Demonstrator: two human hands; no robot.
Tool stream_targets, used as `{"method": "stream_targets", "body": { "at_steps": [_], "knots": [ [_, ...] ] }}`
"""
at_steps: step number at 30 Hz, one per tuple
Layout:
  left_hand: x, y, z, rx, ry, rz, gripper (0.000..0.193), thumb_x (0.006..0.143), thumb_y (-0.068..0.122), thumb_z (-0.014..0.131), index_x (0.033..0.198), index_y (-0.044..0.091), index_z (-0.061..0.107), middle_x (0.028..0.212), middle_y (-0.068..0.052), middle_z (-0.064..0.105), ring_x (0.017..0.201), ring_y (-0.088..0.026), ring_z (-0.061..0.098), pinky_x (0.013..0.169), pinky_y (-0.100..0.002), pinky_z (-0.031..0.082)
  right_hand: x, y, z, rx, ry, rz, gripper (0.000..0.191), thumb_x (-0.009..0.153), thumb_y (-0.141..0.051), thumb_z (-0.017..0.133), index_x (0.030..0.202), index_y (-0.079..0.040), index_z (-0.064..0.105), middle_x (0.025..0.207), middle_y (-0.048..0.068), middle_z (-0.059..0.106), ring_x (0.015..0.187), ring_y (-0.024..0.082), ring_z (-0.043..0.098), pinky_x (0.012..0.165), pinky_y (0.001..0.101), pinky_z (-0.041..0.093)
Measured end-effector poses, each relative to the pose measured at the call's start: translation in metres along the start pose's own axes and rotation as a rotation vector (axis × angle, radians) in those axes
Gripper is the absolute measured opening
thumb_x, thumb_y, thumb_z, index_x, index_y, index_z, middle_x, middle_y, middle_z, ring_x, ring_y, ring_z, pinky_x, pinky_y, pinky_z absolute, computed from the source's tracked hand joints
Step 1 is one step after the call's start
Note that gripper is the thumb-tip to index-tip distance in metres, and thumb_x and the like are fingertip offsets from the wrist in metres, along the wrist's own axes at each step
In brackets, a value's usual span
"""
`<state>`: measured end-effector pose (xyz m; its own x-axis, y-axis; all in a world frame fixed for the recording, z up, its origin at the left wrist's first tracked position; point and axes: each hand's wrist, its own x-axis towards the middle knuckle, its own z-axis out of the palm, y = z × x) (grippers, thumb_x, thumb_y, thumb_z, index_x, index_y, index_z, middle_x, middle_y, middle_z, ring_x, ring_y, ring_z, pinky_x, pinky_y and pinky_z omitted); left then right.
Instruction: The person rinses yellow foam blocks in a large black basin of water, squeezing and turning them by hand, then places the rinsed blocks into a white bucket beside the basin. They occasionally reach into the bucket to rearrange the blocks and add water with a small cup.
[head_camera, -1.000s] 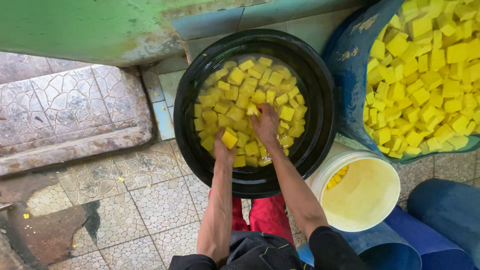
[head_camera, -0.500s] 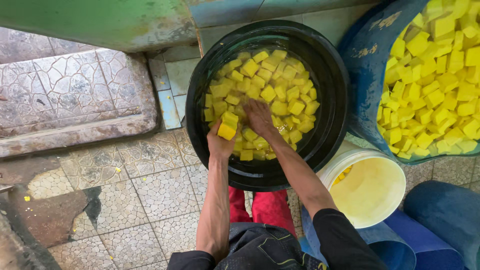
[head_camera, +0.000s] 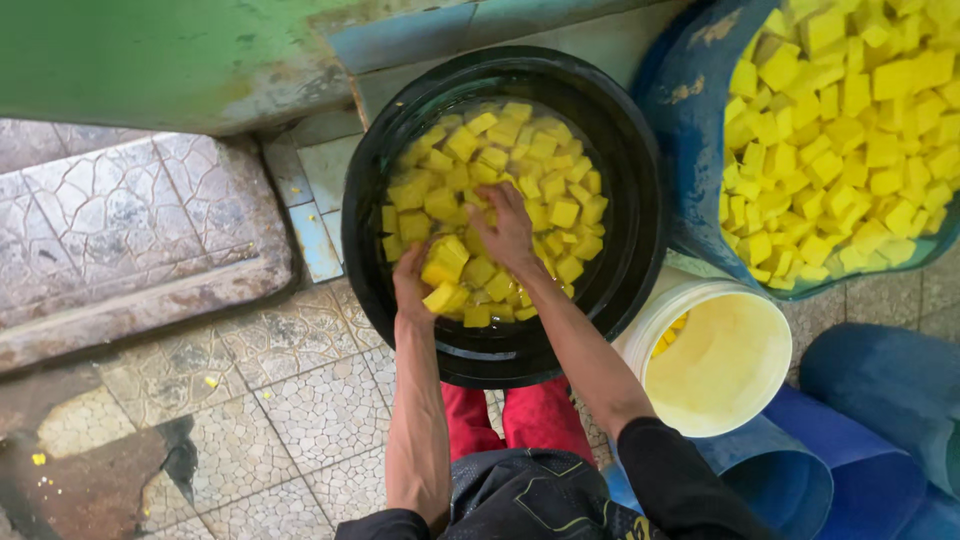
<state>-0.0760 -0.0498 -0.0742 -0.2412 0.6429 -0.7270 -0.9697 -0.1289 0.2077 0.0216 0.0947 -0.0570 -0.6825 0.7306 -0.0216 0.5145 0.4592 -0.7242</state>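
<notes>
left hand (head_camera: 412, 285) grip closed on yellow cube (head_camera: 441, 297); right hand (head_camera: 508, 228) flat, fingers spread, over cubes in black tub (head_camera: 640, 215); wet cube likely slips, splashes.

The black tub (head_camera: 640, 215) looks like glossy plastic, its wet rim catching light. The yellow cubes (head_camera: 520, 170) in it are smooth-faced and shiny with water, as is the cube (head_camera: 443, 262) in the left hand (head_camera: 412, 285); the right hand (head_camera: 508, 228) is wet too. The cubes (head_camera: 850, 130) at far right look duller, heaped in a blue tub (head_camera: 690, 110) of scuffed, stained plastic. The white bucket (head_camera: 715, 360) is smooth, matt plastic. The near blue tubs (head_camera: 860, 440) are matt plastic. The floor (head_camera: 280, 410) is rough, crackle-patterned tile, damp and grimy. The green wall (head_camera: 150, 55) shows worn, flaking paint. The red trousers (head_camera: 540, 415) and dark sleeves (head_camera: 670, 470) are matt cloth.
</notes>
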Motion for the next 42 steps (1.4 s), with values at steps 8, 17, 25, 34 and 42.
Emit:
{"method": "stream_targets", "body": {
  "at_steps": [8, 17, 25, 34, 42],
  "knots": [
    [-0.035, -0.035, 0.014, -0.259, 0.029, -0.087, 0.051, 0.098, 0.038, 0.043, 0.134, 0.003, 0.055, 0.129, -0.015, 0.065, 0.118, -0.044, 0.064, 0.095, -0.063, 0.053, 0.019, 0.025, 0.008, -0.555, -0.02, -0.125, 0.048, 0.076, -0.022, 0.073, 0.122, -0.009, 0.067, 0.126, 0.014, 0.068, 0.117, 0.034, 0.063, 0.097, 0.0492, 0.048],
    [-0.007, -0.062, 0.003, -0.396, 0.032, 0.027, 0.043, 0.102, 0.032, 0.048, 0.122, -0.002, 0.064, 0.115, -0.02, 0.073, 0.104, -0.04, 0.07, 0.077, -0.044, 0.056, -0.043, 0.021, -0.03, 0.583, -0.042, 0.58, 0.039, 0.097, -0.009, 0.066, 0.136, -0.007, 0.062, 0.107, 0.007, 0.068, 0.083, 0.017, 0.052, 0.072, 0.0291, 0.043],
    [-0.01, -0.084, 0.024, -0.212, -0.143, -0.002, 0.041, 0.107, 0.032, 0.046, 0.125, -0.001, 0.063, 0.116, -0.017, 0.072, 0.103, -0.032, 0.07, 0.091, -0.044, 0.057, -0.126, -0.035, -0.093, -0.042, -0.065, -0.222, 0.051, 0.09, -0.017, 0.068, 0.138, -0.008, 0.057, 0.137, 0.021, 0.054, 0.122, 0.044, 0.056, 0.102, 0.0481, 0.046],
    [-0.018, -0.141, 0.048, 0.038, -0.232, 0.029, 0.042, 0.108, 0.029, 0.048, 0.14, 0.004, 0.057, 0.124, -0.016, 0.068, 0.103, -0.03, 0.068, 0.09, -0.045, 0.056, -0.172, -0.055, -0.158, 0.381, 0.1, 0.166, 0.053, 0.093, -0.03, 0.075, 0.137, -0.007, 0.056, 0.127, 0.016, 0.06, 0.118, 0.036, 0.062, 0.104, 0.0423, 0.051],
    [-0.08, -0.209, 0.109, -0.036, -0.535, -0.327, 0.07, 0.102, 0.057, 0.047, 0.153, 0.009, 0.042, 0.149, -0.016, 0.052, 0.131, -0.034, 0.056, 0.113, -0.047, 0.045, -0.225, -0.001, -0.21, -0.194, 0.258, 0.002, 0.089, 0.074, -0.053, 0.077, 0.144, -0.004, 0.049, 0.152, 0.033, 0.032, 0.14, 0.055, 0.033, 0.111, 0.0604, 0.027]
  ]
}}
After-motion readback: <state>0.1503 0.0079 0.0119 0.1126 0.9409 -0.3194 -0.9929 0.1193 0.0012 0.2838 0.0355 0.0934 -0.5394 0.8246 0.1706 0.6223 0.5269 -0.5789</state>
